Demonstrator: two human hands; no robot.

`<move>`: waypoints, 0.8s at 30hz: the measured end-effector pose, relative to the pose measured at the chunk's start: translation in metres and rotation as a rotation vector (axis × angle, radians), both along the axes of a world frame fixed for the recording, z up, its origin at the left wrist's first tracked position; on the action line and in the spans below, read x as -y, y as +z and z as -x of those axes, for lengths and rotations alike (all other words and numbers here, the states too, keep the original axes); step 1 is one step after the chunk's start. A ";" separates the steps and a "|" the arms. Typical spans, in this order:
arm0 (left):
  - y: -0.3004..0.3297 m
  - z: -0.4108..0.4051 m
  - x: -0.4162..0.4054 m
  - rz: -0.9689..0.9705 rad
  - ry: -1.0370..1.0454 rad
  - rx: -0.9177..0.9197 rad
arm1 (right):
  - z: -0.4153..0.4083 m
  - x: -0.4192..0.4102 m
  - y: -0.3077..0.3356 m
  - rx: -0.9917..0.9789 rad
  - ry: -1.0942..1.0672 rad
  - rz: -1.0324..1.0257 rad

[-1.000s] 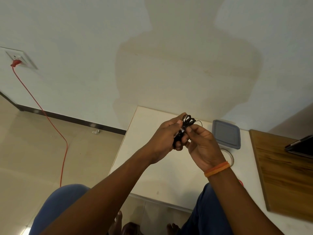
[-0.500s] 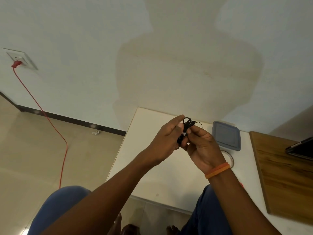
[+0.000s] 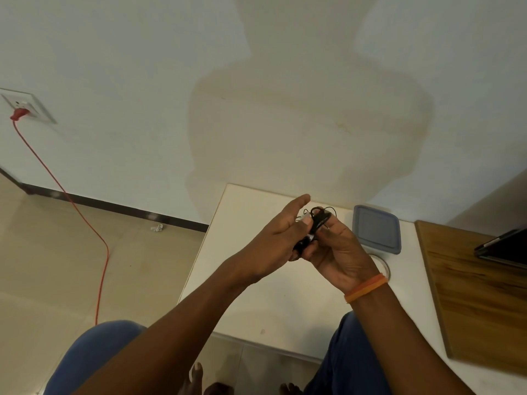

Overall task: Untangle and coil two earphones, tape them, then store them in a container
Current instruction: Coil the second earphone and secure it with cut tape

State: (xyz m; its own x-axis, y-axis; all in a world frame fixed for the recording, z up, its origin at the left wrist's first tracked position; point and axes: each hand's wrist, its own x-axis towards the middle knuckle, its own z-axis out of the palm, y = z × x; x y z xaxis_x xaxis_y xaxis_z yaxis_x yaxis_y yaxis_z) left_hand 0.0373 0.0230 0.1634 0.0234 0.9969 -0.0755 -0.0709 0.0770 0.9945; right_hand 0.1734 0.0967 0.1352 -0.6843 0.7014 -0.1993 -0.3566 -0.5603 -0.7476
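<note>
A bundle of black earphone cable is held up above the white table, between my two hands. My right hand grips the bundle, fingers curled round its lower part, with thin loops sticking out above. My left hand lies against the bundle from the left; its thumb presses on the cable and its index finger points straight out. A grey lidded container stands on the table just right of my hands. A roll of clear tape lies in front of it, partly hidden by my right wrist.
A wooden board covers the table's right side, with a dark tablet on it. A red cable runs from a wall socket down across the floor at left. My knees and bare feet show below the table edge.
My left hand's index finger has straightened and lifted off the bundle. Both hands have shifted slightly, and the bundle stays in my right hand.
</note>
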 end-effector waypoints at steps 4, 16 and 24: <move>-0.006 0.003 -0.001 0.003 0.047 -0.119 | 0.004 0.001 -0.006 0.114 -0.078 -0.051; -0.016 0.010 -0.006 -0.015 0.065 -0.188 | 0.001 0.006 -0.001 0.141 -0.059 -0.220; -0.019 0.004 -0.009 0.076 0.151 -0.199 | 0.008 0.009 -0.005 0.192 -0.175 -0.148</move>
State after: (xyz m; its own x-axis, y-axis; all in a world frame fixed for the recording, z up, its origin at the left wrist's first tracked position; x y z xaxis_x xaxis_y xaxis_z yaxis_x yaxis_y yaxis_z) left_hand 0.0334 0.0324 0.1442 -0.1481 0.9792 -0.1388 0.1090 0.1556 0.9818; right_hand 0.1658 0.0875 0.1304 -0.5105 0.8362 -0.2001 -0.2826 -0.3830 -0.8795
